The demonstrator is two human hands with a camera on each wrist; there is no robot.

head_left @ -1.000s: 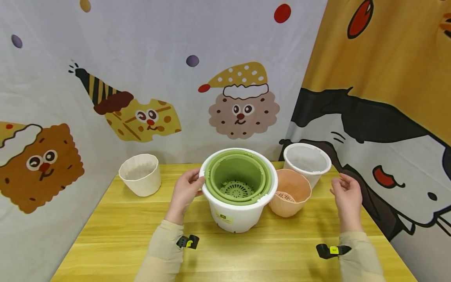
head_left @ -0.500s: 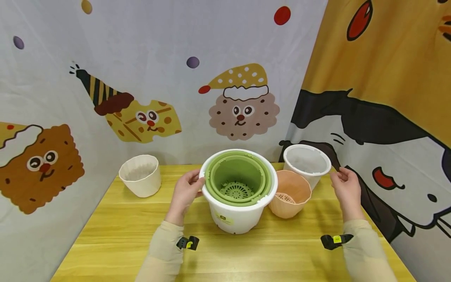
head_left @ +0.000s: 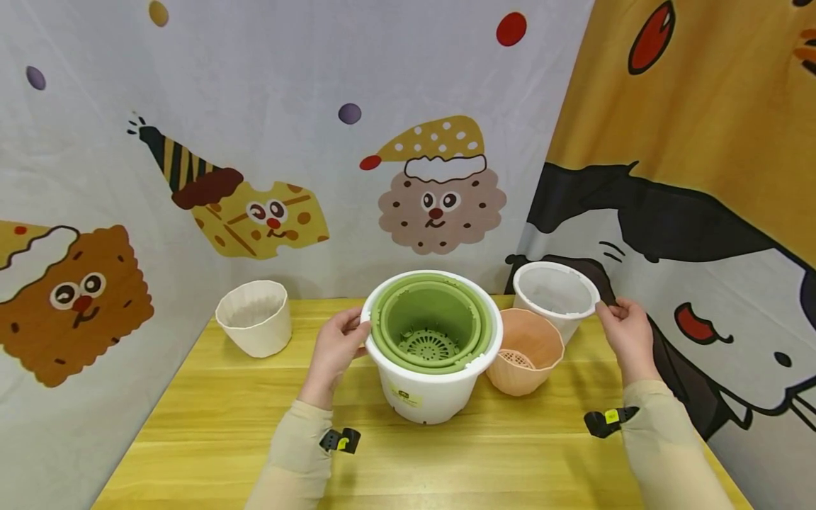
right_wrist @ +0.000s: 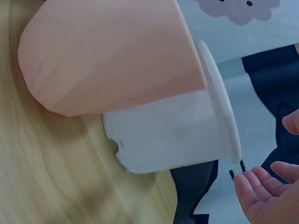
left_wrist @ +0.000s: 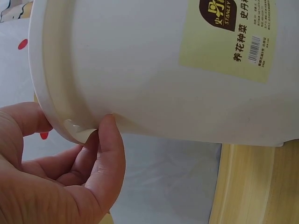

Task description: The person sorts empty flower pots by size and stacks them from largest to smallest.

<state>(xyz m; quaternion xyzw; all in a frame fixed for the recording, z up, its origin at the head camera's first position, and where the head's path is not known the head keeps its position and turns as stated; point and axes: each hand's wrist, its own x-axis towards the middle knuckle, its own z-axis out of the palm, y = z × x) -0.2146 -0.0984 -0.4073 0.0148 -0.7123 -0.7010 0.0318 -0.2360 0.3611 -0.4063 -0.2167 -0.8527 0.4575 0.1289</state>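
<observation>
A large white flowerpot (head_left: 423, 389) stands mid-table with green pots (head_left: 433, 319) nested in it; the inner one has a slotted bottom. My left hand (head_left: 336, 350) pinches its rim at the left, and the left wrist view shows the thumb and fingers on either side of the rim (left_wrist: 39, 70). My right hand (head_left: 627, 336) is beside the rim of a smaller white flowerpot (right_wrist: 163, 135) at the back right. In the right wrist view the fingers (right_wrist: 259, 184) are loosely bent, thumb apart, with a small gap to that rim. A peach flowerpot (head_left: 523, 372) stands between the two white ones.
A cream fluted flowerpot (head_left: 258, 333) stands at the back left of the wooden table (head_left: 223, 425). Printed cloth (head_left: 287, 71) hangs close behind the table and along the right side. The peach pot partly hides the smaller white one.
My right hand has moved left and a little up, to beside the smaller white flowerpot's rim. The left hand and the pots have stayed in place.
</observation>
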